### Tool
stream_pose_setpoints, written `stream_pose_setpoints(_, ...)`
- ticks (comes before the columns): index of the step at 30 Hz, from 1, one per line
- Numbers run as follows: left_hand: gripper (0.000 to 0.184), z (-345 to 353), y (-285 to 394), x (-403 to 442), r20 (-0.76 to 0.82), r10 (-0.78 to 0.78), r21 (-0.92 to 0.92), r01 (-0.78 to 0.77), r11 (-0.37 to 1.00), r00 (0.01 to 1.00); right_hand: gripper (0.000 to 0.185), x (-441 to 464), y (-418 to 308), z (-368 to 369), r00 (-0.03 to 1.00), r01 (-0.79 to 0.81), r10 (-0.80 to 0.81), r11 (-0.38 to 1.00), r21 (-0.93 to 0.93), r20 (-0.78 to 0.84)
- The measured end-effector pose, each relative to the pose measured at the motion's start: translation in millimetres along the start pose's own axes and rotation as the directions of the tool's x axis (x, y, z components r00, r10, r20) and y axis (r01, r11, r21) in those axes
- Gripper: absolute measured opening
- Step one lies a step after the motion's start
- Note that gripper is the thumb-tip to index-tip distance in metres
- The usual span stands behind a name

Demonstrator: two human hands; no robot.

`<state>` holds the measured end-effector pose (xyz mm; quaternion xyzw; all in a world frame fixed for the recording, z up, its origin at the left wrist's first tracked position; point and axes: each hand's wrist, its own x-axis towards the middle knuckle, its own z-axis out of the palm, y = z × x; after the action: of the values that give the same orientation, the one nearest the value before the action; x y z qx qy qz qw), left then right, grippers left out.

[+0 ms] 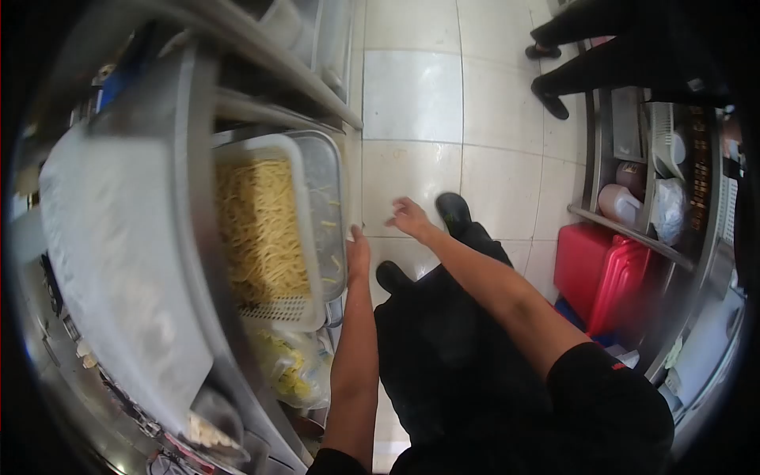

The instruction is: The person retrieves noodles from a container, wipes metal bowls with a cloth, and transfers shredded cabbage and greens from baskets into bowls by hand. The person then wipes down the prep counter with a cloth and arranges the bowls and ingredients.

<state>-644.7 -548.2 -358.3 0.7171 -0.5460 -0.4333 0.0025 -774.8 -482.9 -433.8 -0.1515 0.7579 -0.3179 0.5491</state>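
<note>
Your left hand is right beside the outer rim of a grey tray; you show it nearly edge-on, so I cannot tell whether it is open or closed, or whether it touches that rim. Your right hand is empty, its fingers loosely bent and apart, above the tiled floor. Just past your left hand, the white basket sits over the tray, full of pale yellow strips; a few more strips lie in the tray. Near the basket's closer end is a clear plastic bag with something yellow inside. Farther out, a red bin stands well to your right, and another person's legs show beyond it.
</note>
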Motion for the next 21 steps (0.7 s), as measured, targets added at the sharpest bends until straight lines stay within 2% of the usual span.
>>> stream_pose_setpoints(1, 0.068, 6, -10, 16, 0.007, -0.025, 0.023, 0.025, 0.999, 1.0, 0.078, 18, -11, 9, 0.999, -0.002, 0.001, 1.0, 0.024, 0.041)
stream_pose_setpoints(3, 0.07, 16, -37, 50, -0.102, -0.14, 0.132, 0.153, 0.979, 0.985, 0.09, 50, -28, 33, 1.0, 0.0, -0.003, 0.996, 0.089, 0.028)
stream_pose_setpoints(4, 0.07, 18, -45, 61, -0.103, -0.155, 0.157, 0.17, 0.973, 0.982, 0.092, 57, -43, 39, 0.999, -0.001, -0.004, 0.993, 0.114, 0.043)
stream_pose_setpoints(5, 0.071, 18, -53, 69, -0.223, -0.089, 0.088, 0.111, 0.99, 0.971, 0.095, 62, -57, 44, 0.998, -0.005, -0.003, 0.99, 0.14, 0.056)
stream_pose_setpoints(6, 0.072, 20, -60, 75, -0.34, -0.025, 0.031, 0.037, 0.999, 0.94, 0.091, 71, -65, 54, 0.999, 0.009, -0.014, 0.991, 0.135, 0.039)
stream_pose_setpoints(8, 0.072, 11, -30, 68, -0.379, -0.023, 0.09, 0.061, 0.994, 0.925, 0.086, 93, -63, 73, 0.999, -0.008, 0.004, 0.99, 0.14, 0.034)
stream_pose_setpoints(9, 0.072, 8, -17, 63, -0.422, -0.009, 0.12, 0.065, 0.991, 0.906, 0.077, 103, -59, 80, 0.998, -0.015, 0.005, 0.988, 0.151, 0.068)
stream_pose_setpoints(10, 0.072, 9, -17, 65, -0.415, -0.016, 0.134, 0.078, 0.988, 0.91, 0.068, 110, -55, 82, 0.995, -0.015, -0.001, 0.987, 0.157, 0.101)
stream_pose_setpoints(11, 0.071, 9, -17, 69, -0.455, -0.035, 0.199, 0.14, 0.97, 0.89, 0.068, 112, -56, 78, 0.994, -0.026, 0.01, 0.987, 0.157, 0.105)
stream_pose_setpoints(12, 0.07, 9, -16, 73, -0.497, -0.049, 0.256, 0.2, 0.946, 0.866, 0.057, 113, -60, 73, 0.991, 0.004, -0.024, 0.99, 0.143, 0.133)
stream_pose_setpoints(13, 0.07, 7, -15, 77, -0.497, -0.053, 0.256, 0.204, 0.945, 0.866, 0.047, 113, -66, 66, 0.985, 0.04, -0.061, 0.991, 0.13, 0.162)
stream_pose_setpoints(14, 0.07, 5, -18, 78, -0.503, 0.003, 0.323, 0.185, 0.928, 0.864, 0.047, 113, -63, 61, 0.985, 0.034, -0.054, 0.991, 0.126, 0.165)
stream_pose_setpoints(16, 0.07, 4, -21, 77, -0.504, 0.073, 0.401, 0.159, 0.902, 0.86, 0.049, 105, -49, 40, 0.987, 0.029, -0.053, 0.986, 0.161, 0.149)
stream_pose_setpoints(19, 0.07, 6, -12, 73, -0.542, 0.056, 0.389, 0.192, 0.901, 0.838, 0.042, 79, -30, -27, 0.991, -0.04, 0.021, 0.989, 0.142, 0.131)
stream_pose_setpoints(20, 0.071, 6, -19, 75, -0.521, 0.053, 0.35, 0.157, 0.924, 0.852, 0.039, 73, -19, -46, 0.991, -0.059, 0.042, 0.988, 0.139, 0.125)
stream_pose_setpoints(21, 0.071, 7, -23, 77, -0.523, 0.045, 0.344, 0.163, 0.925, 0.851, 0.038, 69, -3, -63, 0.991, -0.086, 0.057, 0.966, 0.245, 0.122)
